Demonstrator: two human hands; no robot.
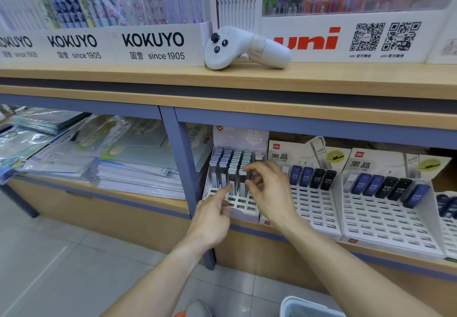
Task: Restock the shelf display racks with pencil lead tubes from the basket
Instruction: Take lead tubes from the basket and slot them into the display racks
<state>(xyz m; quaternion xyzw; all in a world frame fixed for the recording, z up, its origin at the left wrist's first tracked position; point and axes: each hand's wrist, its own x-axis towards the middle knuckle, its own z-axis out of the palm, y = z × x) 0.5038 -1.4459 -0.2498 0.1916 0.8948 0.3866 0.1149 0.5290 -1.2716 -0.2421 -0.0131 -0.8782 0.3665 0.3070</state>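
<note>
- White slotted display rack point(243, 204) sits on the lower wooden shelf point(148, 200), its back rows filled with upright clear pencil lead tubes point(228, 166).
- Left hand point(214, 215) points its index finger at the front tubes, other fingers curled, holding nothing.
- Right hand point(268, 188) pinches a dark tube point(249, 177) over the rack.
- Grey basket point(306, 308) stands on the floor below.

The shelf point(222, 77) is faced in matt, pale wood-grain laminate. The display racks point(314, 208) appear to be made of white card with punched slots. The pencil lead tubes point(317, 178) are seen in glossy plastic. The controller point(244, 47) is finished in smooth matt white plastic.
</note>
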